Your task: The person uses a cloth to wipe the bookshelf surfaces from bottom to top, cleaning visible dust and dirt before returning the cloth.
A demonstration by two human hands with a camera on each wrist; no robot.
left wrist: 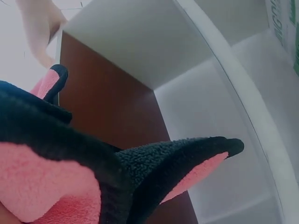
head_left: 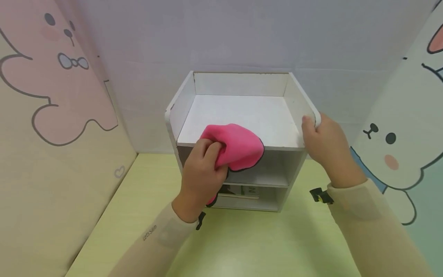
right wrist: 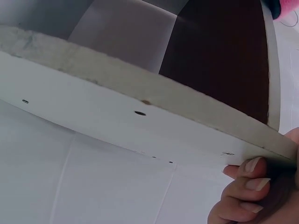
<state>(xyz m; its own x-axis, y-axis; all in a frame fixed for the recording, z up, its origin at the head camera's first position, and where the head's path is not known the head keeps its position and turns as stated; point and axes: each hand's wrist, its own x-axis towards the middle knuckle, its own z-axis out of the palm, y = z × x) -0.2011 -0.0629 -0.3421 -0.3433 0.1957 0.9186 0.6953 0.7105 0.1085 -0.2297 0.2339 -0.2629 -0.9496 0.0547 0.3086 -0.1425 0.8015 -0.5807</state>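
Note:
A pink cloth (head_left: 243,146) with a dark edging is bunched in my left hand (head_left: 202,175), held over the front edge of the small white shelf unit (head_left: 238,113). Seen from the left wrist, the cloth (left wrist: 51,179) shows a dark fuzzy reverse side and hangs in folds before the open compartments. My right hand (head_left: 325,144) grips the front of the unit's right side panel, thumb on the inner face. From the right wrist, its fingers (right wrist: 250,184) curl against the panel's outer face (right wrist: 107,116).
Inside the lowest compartment lies a book or magazine (head_left: 242,191). The unit stands on a pale yellow-green table (head_left: 242,246) against a light back wall (head_left: 242,34). Printed cartoon panels rise at the left (head_left: 69,96) and right (head_left: 398,127).

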